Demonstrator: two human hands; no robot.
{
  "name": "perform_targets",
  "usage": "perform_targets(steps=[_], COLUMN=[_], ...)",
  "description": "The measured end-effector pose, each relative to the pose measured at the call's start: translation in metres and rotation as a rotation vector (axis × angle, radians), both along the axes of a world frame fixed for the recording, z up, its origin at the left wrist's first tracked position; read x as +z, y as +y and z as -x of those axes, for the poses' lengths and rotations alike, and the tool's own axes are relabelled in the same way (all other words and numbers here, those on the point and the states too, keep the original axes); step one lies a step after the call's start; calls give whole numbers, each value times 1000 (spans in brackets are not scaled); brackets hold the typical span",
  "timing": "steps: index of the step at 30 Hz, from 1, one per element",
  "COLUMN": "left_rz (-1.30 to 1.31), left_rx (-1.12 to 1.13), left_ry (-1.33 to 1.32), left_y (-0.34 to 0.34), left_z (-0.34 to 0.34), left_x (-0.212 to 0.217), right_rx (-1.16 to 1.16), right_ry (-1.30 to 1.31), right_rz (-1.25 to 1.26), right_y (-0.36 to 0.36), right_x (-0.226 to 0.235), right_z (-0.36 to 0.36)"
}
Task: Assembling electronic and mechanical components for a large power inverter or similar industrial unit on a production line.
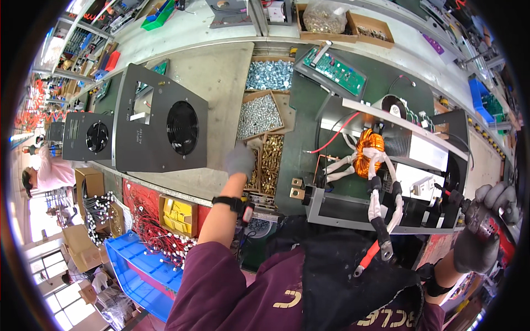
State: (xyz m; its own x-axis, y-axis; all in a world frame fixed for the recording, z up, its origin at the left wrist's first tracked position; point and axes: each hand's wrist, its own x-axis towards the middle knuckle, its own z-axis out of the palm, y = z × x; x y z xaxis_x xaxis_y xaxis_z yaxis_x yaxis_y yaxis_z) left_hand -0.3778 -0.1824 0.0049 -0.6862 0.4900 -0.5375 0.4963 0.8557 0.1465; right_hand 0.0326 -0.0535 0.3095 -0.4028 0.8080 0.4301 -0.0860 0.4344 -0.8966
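My left hand [240, 160], in a grey glove, reaches down into a cardboard tray of brass screws [270, 160]; its fingers are curled and I cannot tell what they pinch. My right hand [488, 226], also gloved, grips a powered screwdriver [469, 208] at the right edge. Between the hands lies an open metal chassis [353, 204] with a copper toroid coil [369, 151], white sleeved leads and a red cable with a lug [371, 255].
Trays of silver screws [259, 115] and nuts [269, 74] sit behind the brass ones. Two grey fan panels [160, 124] stand on the left. A green circuit board [335, 70] lies behind. A blue bin [132, 270] and red wires sit below left. Another person [47, 171] works far left.
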Motion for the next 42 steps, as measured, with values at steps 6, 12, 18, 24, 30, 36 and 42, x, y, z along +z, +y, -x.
perform_targets(steps=[6,12,18,24,30,36,42], left_rz=[204,-160,-572,-1175,-1010,-1045,-927], left_rx=[-78,81,323,164,159,34,-37], left_ry=[-24,8,-346,-1236,-1714,-1637,-1344], left_y=[-65,-76,-80,-10,20,26,27], left_z=[-40,-25,1,-78,-136,-152,-155], left_x=[-22,-4,9,203,240,244,254], right_rx=[47,107,12,536,446,311,389], right_ry=[100,157,220,418,591,556,439], right_rz=[-68,-178,-17,-32,-149,-31,-216], right_y=[-12,-23,-35,-15,-27,-37,-26], right_x=[-14,-8,23,24,18,14,10], right_z=[6,24,31,64,113,107,108])
